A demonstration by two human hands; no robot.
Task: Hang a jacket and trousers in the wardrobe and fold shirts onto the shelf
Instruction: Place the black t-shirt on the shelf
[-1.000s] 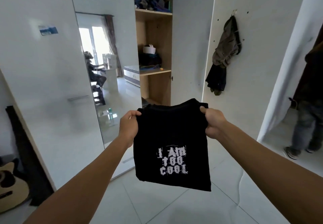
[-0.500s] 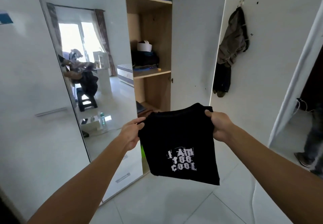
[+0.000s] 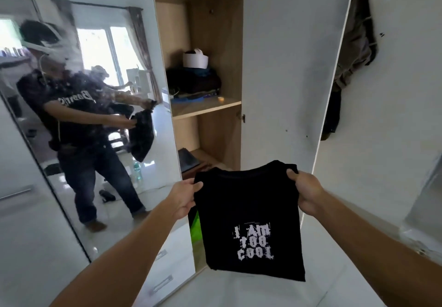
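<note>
Black cloth hangs between the two hands — a folded shirt (image 3: 248,213) with white print reading "I AM TOO COOL" low on its front. The left hand (image 3: 184,197) pinches the shirt's upper left corner, thumb on the front and fingers curled behind; the right hand (image 3: 307,193) grips the upper right corner by the collar in a closed fist. Both arms reach forward, and the shirt drops straight down below the hands, free of the floor (image 3: 263,292).

Beyond the hands stands the open wardrobe (image 3: 215,43). Its wooden shelf (image 3: 205,108), above and a little left of the left hand, carries a dark pile of clothes (image 3: 193,83) with a white band-shaped thing (image 3: 195,60) on top. A lower compartment just behind the left hand holds a dark flat item (image 3: 187,159).

Left of the left hand, a mirror door (image 3: 95,91) reflects the person holding the shirt. Above the right hand — on the white door (image 3: 394,115) — a grey-brown garment (image 3: 356,45) hangs from a hook.
</note>
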